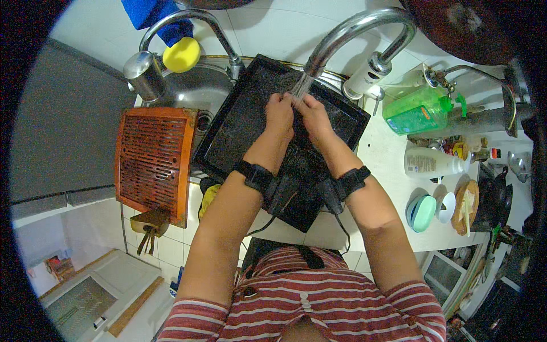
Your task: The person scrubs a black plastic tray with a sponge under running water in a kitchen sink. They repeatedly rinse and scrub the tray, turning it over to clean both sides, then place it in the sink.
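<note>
Under the running faucet [314, 64] my left hand [280, 112] and my right hand [314, 115] come together, fingertips in the stream of water. Their fingers are bent and partly hidden by the spray, so whether anything small is between them does not show. Below both hands a large black rectangular tray [230, 115] lies aslant across the sink, its surface wet. Black straps with boxy devices and cables are on both wrists, and these hang over the tray's near part.
Left of the tray are a metal sink basin [192, 85], a slatted wooden tea tray [154, 158] and a second faucet [186, 15] beside a yellow sponge [181, 54]. On the right counter stand a green soap bottle [416, 113], a white bottle [431, 162] and small bowls [423, 213].
</note>
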### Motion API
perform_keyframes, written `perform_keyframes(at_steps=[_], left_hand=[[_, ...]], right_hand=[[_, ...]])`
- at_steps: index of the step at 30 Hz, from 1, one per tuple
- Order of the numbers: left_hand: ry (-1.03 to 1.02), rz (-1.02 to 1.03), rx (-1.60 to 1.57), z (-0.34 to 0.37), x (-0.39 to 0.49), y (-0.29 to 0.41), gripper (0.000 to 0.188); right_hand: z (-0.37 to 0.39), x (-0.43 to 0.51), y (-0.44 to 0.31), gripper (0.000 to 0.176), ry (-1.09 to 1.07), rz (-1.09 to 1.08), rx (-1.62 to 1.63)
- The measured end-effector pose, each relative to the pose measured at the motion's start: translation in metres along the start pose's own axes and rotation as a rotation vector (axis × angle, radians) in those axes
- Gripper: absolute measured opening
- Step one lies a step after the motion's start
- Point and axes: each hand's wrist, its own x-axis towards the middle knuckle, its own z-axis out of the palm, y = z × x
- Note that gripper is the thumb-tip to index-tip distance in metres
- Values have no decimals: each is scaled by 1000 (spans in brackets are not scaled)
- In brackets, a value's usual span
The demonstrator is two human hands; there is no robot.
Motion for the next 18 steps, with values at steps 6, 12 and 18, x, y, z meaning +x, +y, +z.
perform_keyframes(at_steps=[6,12,18], left_hand=[[59,208,485,-6,-4,-23,33],[98,337,871,-17,-9,-31,42],[113,143,291,-13,5,-27,41]], right_hand=[[-9,11,31,25,227,-266,-525],[-17,23,24,30,386,-230,-652],[10,1,35,22,76,-154,172]])
